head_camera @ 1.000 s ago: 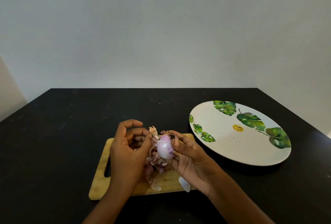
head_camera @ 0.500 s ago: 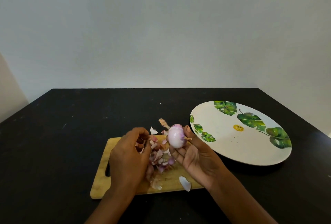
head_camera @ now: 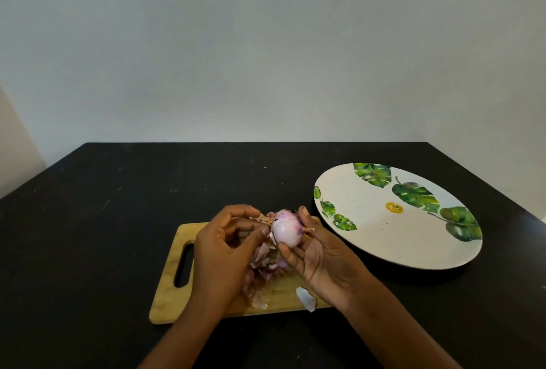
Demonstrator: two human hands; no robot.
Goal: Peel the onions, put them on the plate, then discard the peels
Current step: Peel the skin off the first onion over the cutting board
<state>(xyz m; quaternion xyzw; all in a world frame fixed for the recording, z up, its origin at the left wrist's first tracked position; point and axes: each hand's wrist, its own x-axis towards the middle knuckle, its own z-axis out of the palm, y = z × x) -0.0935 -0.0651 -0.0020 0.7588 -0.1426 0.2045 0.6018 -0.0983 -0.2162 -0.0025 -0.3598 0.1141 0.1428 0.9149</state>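
Note:
A pale purple onion point(head_camera: 286, 229), mostly bare of skin, is held above the wooden cutting board point(head_camera: 171, 303). My right hand point(head_camera: 322, 259) grips it from the right and below, thumb on top. My left hand point(head_camera: 224, 247) is at the onion's left side, its fingertips pinching a dry strip of peel point(head_camera: 264, 219) at the onion's top. A heap of purple and white peels point(head_camera: 266, 262) lies on the board under the hands. The white plate point(head_camera: 369, 238) with green leaf prints stands to the right with nothing on it.
A loose white peel piece point(head_camera: 305, 297) lies near the board's front edge. The board and plate sit on a black table point(head_camera: 88, 221) against a pale wall. The board's handle slot point(head_camera: 183, 265) is at its left end.
My right hand carried the onion up and right, away from my left hand, then my left hand came back to the onion and now pinches a peel strip at its top.

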